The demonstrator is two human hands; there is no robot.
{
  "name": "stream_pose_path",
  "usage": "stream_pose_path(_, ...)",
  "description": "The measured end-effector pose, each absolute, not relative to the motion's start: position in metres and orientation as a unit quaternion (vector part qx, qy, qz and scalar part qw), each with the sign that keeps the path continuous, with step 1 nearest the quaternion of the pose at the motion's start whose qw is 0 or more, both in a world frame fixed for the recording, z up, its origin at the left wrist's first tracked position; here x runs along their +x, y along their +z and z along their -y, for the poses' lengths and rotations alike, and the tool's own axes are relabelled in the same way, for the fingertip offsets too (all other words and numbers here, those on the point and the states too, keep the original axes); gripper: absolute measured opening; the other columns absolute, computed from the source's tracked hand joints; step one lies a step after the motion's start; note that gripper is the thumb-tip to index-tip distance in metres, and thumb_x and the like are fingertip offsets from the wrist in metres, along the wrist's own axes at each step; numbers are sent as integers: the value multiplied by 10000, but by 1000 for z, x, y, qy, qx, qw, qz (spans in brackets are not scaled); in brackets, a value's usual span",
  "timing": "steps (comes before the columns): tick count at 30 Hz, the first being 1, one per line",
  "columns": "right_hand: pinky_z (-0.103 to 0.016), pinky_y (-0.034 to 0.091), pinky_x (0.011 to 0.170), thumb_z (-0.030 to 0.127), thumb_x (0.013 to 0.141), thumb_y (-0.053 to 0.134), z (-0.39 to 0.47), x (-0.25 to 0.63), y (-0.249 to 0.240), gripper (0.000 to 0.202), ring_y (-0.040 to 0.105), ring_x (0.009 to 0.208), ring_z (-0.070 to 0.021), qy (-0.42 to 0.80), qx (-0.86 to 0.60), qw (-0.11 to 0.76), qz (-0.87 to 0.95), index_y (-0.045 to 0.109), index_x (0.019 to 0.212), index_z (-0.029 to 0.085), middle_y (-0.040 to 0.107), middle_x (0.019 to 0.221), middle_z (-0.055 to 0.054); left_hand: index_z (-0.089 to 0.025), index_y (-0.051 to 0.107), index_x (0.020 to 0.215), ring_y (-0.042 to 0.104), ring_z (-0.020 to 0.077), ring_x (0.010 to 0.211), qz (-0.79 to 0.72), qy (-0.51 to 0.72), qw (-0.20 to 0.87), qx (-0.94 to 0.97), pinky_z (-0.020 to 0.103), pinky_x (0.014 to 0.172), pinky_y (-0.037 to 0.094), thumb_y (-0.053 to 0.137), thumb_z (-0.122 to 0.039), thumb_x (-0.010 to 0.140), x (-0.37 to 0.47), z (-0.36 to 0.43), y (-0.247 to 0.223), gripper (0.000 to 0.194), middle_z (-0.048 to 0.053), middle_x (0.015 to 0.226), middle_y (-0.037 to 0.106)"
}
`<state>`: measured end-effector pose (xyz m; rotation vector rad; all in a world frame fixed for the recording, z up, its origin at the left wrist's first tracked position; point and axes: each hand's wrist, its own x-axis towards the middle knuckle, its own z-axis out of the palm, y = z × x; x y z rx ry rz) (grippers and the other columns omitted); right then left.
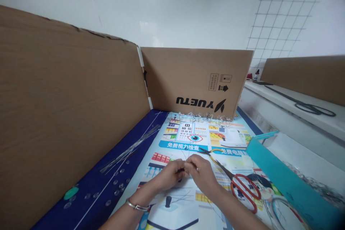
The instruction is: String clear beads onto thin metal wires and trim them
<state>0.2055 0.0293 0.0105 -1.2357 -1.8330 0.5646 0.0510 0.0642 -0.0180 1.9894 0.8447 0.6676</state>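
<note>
My left hand (173,173) and my right hand (201,173) meet over the printed sheet, fingertips pinched together on thin wire (184,155). The wire's ends stick up past the fingers; what else lies between the fingertips is hidden. A bracelet circles my left wrist. Just beyond my right hand lie pliers (215,150) with yellow handles. Red-handled scissors (245,189) rest to the right of my right forearm, blades pointing toward the pliers. Several loose straight wires (180,197) lie on the sheet below my hands.
Left, on a blue strip, lie a bundle of straight wires (132,148), several clear round pieces (122,185) and a green piece (71,193). A teal box (280,172) at right holds tangled wire. Cardboard panels (188,75) enclose the left and back. Small clear wired pieces (210,116) line the back.
</note>
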Motion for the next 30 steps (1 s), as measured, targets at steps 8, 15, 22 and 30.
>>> stream_pose_path(8,-225,364,566,187,777,491,-28,204,11,114,493,618,-133,264,-494,443,700,539,673,194,540,632,22,-155,611,757,495,132,713,-341,276,390,810,215,670,368,458,-48,667,54,-62,-18,207,-5,766,601)
stream_pose_path(15,-229,383,589,231,788,497,-25,206,37,118,493,636,-138,287,-481,500,660,532,682,192,536,659,13,-145,565,676,496,111,657,-333,272,394,812,188,595,349,418,-29,592,57,-59,-16,205,-23,692,576)
stream_pose_path(22,-225,371,563,318,798,515,-15,221,78,161,440,593,-121,299,-464,539,636,540,715,183,490,635,25,-147,571,658,463,100,633,-341,258,411,805,184,577,324,444,-66,606,61,-56,-10,159,-27,661,562)
stream_pose_path(30,-238,401,563,293,782,539,-6,226,97,148,484,579,-130,293,-461,546,635,559,696,174,515,605,13,-147,568,645,435,92,589,-355,266,406,799,174,538,290,459,-68,608,64,-58,-20,139,-41,593,516)
